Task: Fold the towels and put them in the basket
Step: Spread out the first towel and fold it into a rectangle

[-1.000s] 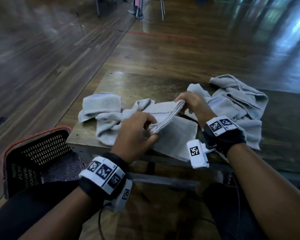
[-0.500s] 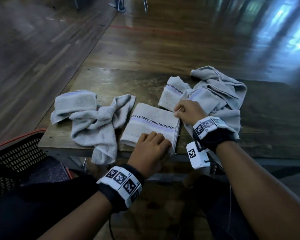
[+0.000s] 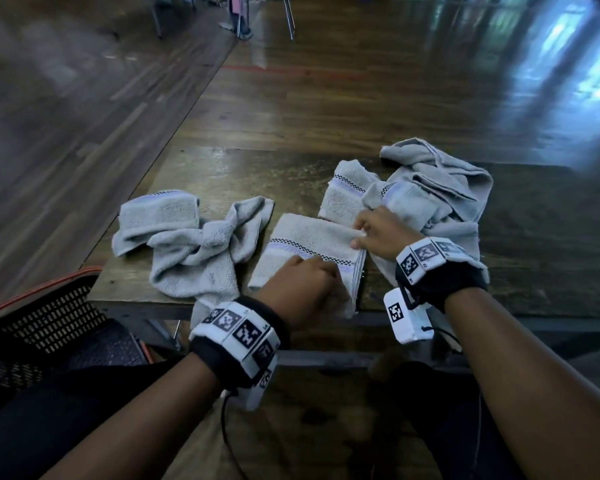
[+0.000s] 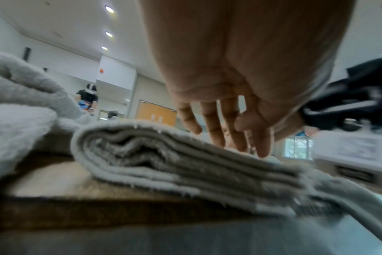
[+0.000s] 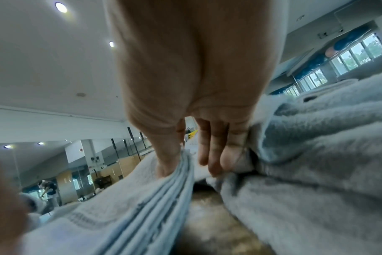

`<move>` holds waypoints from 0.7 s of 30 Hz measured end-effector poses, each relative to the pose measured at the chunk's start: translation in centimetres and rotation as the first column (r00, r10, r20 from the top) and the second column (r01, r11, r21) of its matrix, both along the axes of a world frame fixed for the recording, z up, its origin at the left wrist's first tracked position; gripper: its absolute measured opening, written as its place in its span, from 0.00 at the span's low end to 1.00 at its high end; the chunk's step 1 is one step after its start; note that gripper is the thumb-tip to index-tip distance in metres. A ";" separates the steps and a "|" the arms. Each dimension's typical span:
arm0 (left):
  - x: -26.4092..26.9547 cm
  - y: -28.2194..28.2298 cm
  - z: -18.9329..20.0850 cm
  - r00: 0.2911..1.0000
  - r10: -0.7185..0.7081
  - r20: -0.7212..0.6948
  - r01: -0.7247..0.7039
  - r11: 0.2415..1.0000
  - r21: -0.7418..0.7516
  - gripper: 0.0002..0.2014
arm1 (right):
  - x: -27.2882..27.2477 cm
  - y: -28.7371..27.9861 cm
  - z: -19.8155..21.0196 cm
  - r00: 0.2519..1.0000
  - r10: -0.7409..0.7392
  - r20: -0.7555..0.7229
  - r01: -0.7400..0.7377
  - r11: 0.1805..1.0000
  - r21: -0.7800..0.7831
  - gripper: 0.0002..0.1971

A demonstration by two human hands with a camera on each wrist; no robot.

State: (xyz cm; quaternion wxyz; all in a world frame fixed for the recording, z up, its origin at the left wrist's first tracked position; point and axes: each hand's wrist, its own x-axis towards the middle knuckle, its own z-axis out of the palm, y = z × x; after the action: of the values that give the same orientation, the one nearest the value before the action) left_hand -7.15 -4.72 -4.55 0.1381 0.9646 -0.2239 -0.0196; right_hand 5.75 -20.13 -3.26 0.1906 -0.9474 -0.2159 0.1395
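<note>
A grey folded towel [image 3: 305, 244] with a checked stripe lies near the table's front edge; its stacked layers [image 4: 164, 165] show in the left wrist view. My left hand [image 3: 298, 285] rests on its near half, with straight fingers [image 4: 216, 131] touching the top. My right hand [image 3: 361, 233] is at the towel's far right corner. There its thumb [image 5: 166, 165] and fingers [image 5: 214, 155] pinch the layered edge [image 5: 142, 207]. The black mesh basket [image 3: 49, 306] with an orange rim stands on the floor at the lower left.
A crumpled grey towel [image 3: 194, 251] lies left of the folded one and hangs over the wooden table's [image 3: 222, 174] front edge. Another striped towel [image 3: 343, 195] and a loose heap of towels [image 3: 437, 195] lie to the right, behind my right hand. Chair legs [image 3: 288, 19] stand far off.
One second ago both hands held the towel up, folding it. It now lies flat on the table, my left hand has come down on it, and my right hand stays at its corner.
</note>
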 end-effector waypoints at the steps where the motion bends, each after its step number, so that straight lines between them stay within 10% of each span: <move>1: 0.4 0.4 0.5 0.997 0.065 0.039 -0.064 0.997 -0.040 0.13 | -0.5 -0.4 0.6 1.000 -0.009 0.014 0.008 0.998 0.060 0.13; 6: 1.4 1.9 2.5 0.865 0.448 0.224 -0.384 0.880 -0.278 0.22 | -4.4 -2.1 2.9 0.978 0.008 0.211 -0.077 0.945 0.317 0.11; 9: 1.6 2.1 4.0 0.913 0.344 0.218 -0.300 0.931 -0.210 0.34 | -7.1 -2.8 4.0 0.950 0.040 0.310 -0.191 0.859 0.475 0.13; 15: 1.6 2.2 6.8 0.970 0.189 0.149 -0.158 0.967 -0.199 0.14 | -8.8 -3.6 5.0 0.967 0.010 0.253 -0.188 0.695 0.694 0.20; 21: 0.1 3.3 7.8 0.992 0.102 0.080 -0.043 0.841 -0.539 0.13 | -6.9 -5.8 2.4 0.976 0.154 -0.157 -0.121 0.972 0.200 0.34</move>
State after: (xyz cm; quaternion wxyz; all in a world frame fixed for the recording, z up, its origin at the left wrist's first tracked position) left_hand -7.04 -1.37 3.21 0.3905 0.8951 -0.1908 0.0998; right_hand -1.13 -25.97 -0.84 0.2875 -0.8922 -0.2762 0.2123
